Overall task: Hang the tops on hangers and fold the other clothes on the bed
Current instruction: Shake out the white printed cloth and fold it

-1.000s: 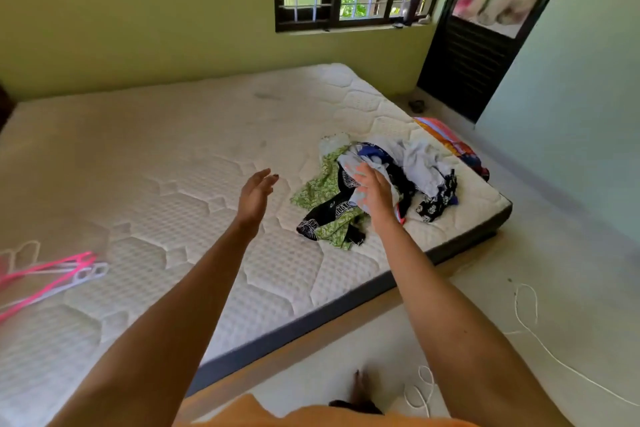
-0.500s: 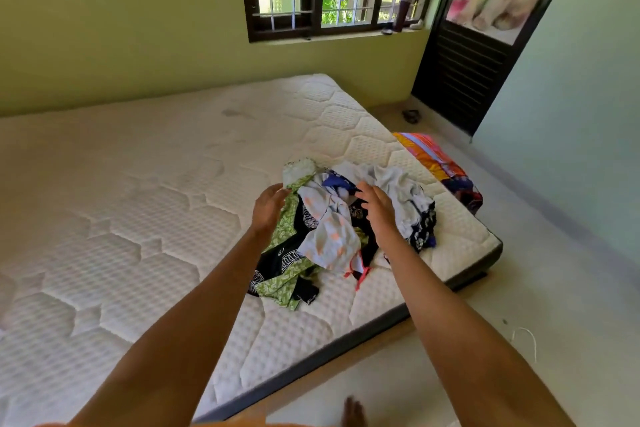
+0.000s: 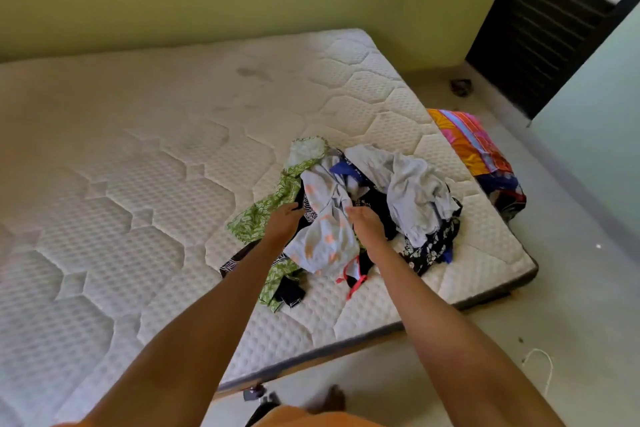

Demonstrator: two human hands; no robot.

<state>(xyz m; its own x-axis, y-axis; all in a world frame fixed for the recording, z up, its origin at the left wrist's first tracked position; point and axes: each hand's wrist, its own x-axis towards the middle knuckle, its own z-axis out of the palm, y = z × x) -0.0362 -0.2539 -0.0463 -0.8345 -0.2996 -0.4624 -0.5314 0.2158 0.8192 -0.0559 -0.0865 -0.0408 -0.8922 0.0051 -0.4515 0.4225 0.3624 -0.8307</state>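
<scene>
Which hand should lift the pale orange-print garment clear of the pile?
Probably the right hand: it pinches the garment at its bunched upper part. The left hand sits at the garment's left edge, over the green cloth, so it can hold down the pile.

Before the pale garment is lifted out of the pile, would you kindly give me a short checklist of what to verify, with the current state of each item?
1. Left hand grips the pale orange-spotted garment: cannot tell; its fingertips are hidden at the cloth's edge.
2. Right hand holds the same garment: ok; its fingers pinch the fabric.
3. Garment free of the pile: not ok; its upper part lies among the blue and grey clothes.
4. Bare mattress for spreading it: ok, to the left.
5. Hanger at hand: not ok; none in view.
6. Garment type, top or not: cannot tell; it is bunched.
</scene>
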